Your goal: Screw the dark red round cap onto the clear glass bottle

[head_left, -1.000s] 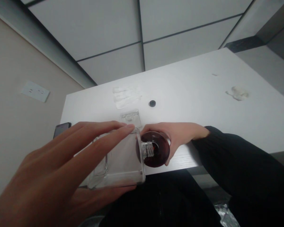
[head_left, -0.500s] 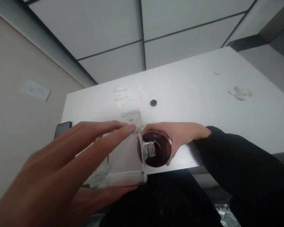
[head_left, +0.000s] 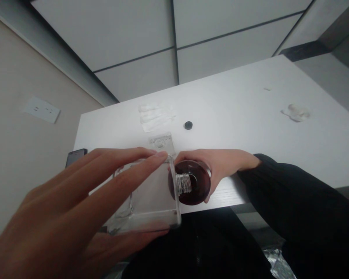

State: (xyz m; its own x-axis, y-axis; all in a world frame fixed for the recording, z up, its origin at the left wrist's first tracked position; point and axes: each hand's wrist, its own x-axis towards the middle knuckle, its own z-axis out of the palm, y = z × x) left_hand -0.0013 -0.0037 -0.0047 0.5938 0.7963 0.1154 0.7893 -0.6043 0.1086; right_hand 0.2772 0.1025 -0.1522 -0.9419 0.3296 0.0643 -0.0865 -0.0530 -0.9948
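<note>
- Your left hand [head_left: 72, 209] fills the lower left of the frame, fingers stretched flat along the top face and thumb under the bottom edge, clamped on a clear square glass bottle [head_left: 147, 201] held on its side.
- The bottle sits at lower centre, its threaded neck [head_left: 182, 183] pointing right, bare of any cap.
- Your right hand [head_left: 218, 166], in a black sleeve [head_left: 293, 201] coming in from the right, is wrapped around a dark red round cap [head_left: 193, 186] just right of centre, with fingertips over its upper rim and thumb below.
- The neck lies against the open face of the cap; whether it is threaded in cannot be told.
- Both things hover over the near edge of the white table [head_left: 250, 116].
- Further up the table: a small clear plastic piece [head_left: 162, 141] just above the bottle, white wrapped strips [head_left: 155, 116] above that, and a small black disc [head_left: 188, 125] to their right.
- A crumpled white wad [head_left: 298, 112] lies at the right of the table.
- A dark phone [head_left: 75, 155] rests at the table's left edge.
</note>
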